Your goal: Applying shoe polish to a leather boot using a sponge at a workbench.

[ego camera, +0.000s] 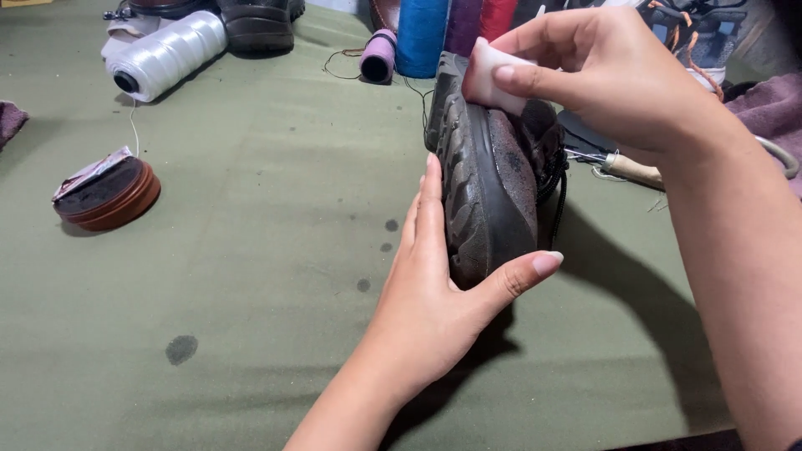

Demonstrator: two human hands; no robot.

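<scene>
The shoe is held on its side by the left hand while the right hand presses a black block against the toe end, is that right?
Not quite. The block is white, not black, as the head view shows. The rest holds: the left hand steadies the shoe on its side while the right hand presses the block against its toe end.

Left hand (434, 284) cupped, thumb out; right hand (601, 75) pinching, fingers curled.

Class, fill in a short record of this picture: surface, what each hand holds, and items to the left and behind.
Surface: green cloth
Left hand: grips the heel of a dark shoe turned on its side
Right hand: presses a white block on the sole's edge
Left side: round brown tin, white thread spool
Behind: blue spool
</scene>
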